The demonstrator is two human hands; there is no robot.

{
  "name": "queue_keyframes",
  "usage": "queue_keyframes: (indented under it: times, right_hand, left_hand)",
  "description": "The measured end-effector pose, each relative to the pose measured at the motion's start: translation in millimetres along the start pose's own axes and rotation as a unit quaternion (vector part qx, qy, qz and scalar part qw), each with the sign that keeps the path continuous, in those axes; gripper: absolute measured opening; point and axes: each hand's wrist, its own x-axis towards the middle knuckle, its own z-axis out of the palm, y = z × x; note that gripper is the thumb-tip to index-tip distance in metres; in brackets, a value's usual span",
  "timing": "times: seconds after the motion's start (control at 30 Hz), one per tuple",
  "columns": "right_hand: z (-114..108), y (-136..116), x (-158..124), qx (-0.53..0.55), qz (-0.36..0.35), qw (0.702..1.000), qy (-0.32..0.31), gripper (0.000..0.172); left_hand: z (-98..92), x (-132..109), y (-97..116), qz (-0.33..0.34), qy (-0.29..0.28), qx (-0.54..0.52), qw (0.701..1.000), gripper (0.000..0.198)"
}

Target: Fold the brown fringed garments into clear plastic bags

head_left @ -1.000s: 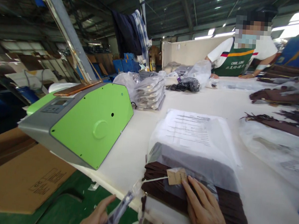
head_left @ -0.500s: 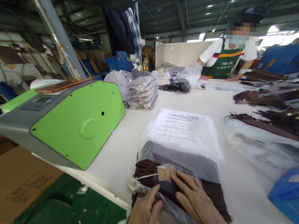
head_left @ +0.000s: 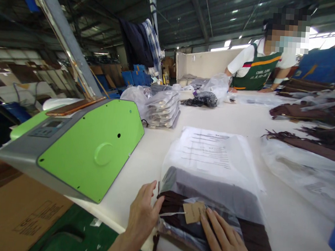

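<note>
A dark brown fringed bag (head_left: 254,238), partly inside clear plastic, lies on the table before me. A tan cardboard tag (head_left: 193,212) on a white string rests on top of it. My right hand (head_left: 226,240) lies flat on the bag, its fingertips at the tag's right edge. At the bag's left edge is my left hand (head_left: 144,212), thumb and fingers apart, holding nothing. Beyond the fringe, the plastic bag (head_left: 252,166) covers a grey part (head_left: 214,188) and a printed white sheet (head_left: 208,147).
A green and grey machine (head_left: 105,148) stands at the left on the white table (head_left: 142,158). Stacked plastic-wrapped packs (head_left: 163,108) sit behind it. More brown fringed goods (head_left: 306,146) lie at the right. A person in a green apron (head_left: 257,68) leans on the far side.
My left hand has moved from the bag's near side to its left edge, and its fingers have spread. My right hand stays flat by the tag. The view has shifted slightly.
</note>
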Motion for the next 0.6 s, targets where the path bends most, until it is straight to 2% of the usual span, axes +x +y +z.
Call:
queue_keyframes:
  times: [0.17,0.27,0.4,0.47,0.6]
  right_hand:
    - [6.4,-2.8,2.7,-0.074,-0.033,0.997,0.013,0.044]
    - [9.3,-5.9,5.1,-0.121,-0.051,0.991,0.003,0.041]
    - [6.5,-1.4,9.0,-0.141,-0.054,0.988,-0.019,0.041]
    - [3.9,2.6,10.5,-0.142,-0.054,0.988,-0.018,0.041]
    - [0.6,10.1,13.3,-0.141,-0.067,0.988,0.003,0.039]
  left_hand:
    - [22.0,34.2,-6.3,0.159,0.039,0.092,0.982,0.016]
    - [27.6,38.7,-7.2,0.214,0.060,0.092,0.971,0.015]
    - [22.0,34.7,-18.0,0.285,0.074,0.066,0.953,0.018]
    - [20.0,30.9,-26.2,0.280,0.057,0.047,0.957,0.019]
    - [26.5,26.2,-41.8,0.156,0.032,0.037,0.987,0.020]
